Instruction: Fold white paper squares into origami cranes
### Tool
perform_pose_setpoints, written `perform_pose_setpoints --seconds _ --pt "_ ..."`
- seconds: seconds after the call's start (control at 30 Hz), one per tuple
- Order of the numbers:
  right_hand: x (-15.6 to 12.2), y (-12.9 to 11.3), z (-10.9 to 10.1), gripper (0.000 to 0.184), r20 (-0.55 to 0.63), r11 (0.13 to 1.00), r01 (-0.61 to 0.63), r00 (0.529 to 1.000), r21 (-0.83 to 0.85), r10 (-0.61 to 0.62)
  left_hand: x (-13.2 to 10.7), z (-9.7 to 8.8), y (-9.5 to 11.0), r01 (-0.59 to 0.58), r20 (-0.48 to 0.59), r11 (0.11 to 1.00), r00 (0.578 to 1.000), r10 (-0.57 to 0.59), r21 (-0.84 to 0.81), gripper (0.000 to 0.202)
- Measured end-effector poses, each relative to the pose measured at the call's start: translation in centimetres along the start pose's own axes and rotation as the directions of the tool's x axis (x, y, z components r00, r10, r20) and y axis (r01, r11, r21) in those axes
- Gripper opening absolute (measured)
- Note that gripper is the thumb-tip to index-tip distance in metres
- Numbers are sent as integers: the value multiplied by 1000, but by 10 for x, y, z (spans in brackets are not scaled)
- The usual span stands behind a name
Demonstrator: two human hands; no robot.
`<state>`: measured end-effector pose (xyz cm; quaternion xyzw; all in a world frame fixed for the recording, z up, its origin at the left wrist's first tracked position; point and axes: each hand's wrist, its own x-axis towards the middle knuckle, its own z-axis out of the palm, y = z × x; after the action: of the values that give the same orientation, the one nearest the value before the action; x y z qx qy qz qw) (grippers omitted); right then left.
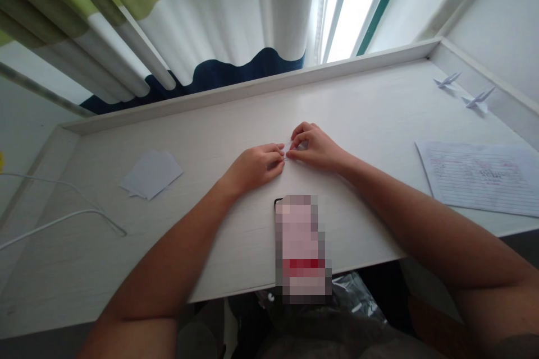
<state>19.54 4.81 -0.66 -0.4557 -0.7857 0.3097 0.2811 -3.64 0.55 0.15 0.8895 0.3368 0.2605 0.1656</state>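
Note:
A small piece of white paper (287, 147) lies between my hands near the middle of the desk, mostly covered by fingers. My left hand (259, 167) rests on the desktop with curled fingers, its tips pressed on the paper's left side. From the other side, my right hand (315, 147) pinches the paper between thumb and fingers. Its exact folds are too small to make out. Off to the left is a loose stack of white paper squares (154, 174). Two folded white paper figures (447, 82) with pointed wings stand at the far right.
A phone (301, 247), its screen blurred out, lies at the desk's front edge. Lined sheets with writing (480, 176) are on the right. A white cable (95, 210) crosses the left side. A raised rim (261, 82) borders the white desk, with a curtain (219, 17) behind.

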Motion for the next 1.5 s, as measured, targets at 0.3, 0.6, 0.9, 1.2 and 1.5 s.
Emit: perform_pose_setpoints --seconds 0.3,0.6,0.9,1.2,1.5 --pt "3 3 -2 11 -5 998 -2 1000 67 3 -2 1 -6 4 8 999 1000 -3 -55 23" --pt "4 8 -7 9 18 995 35 999 95 -36 -3 3 -9 105 -17 967 994 -112 -232 22" --pt "4 6 -1 10 -68 997 26 997 73 -21 -2 -2 -5 -2 55 1000 998 4 -31 23" --pt "3 2 -1 9 -86 999 11 996 43 -7 -1 -8 -2 8 104 1000 995 -9 3 25" --pt "4 4 -3 5 -92 1000 16 996 -11 -17 0 1 5 43 22 999 999 -43 6 30"
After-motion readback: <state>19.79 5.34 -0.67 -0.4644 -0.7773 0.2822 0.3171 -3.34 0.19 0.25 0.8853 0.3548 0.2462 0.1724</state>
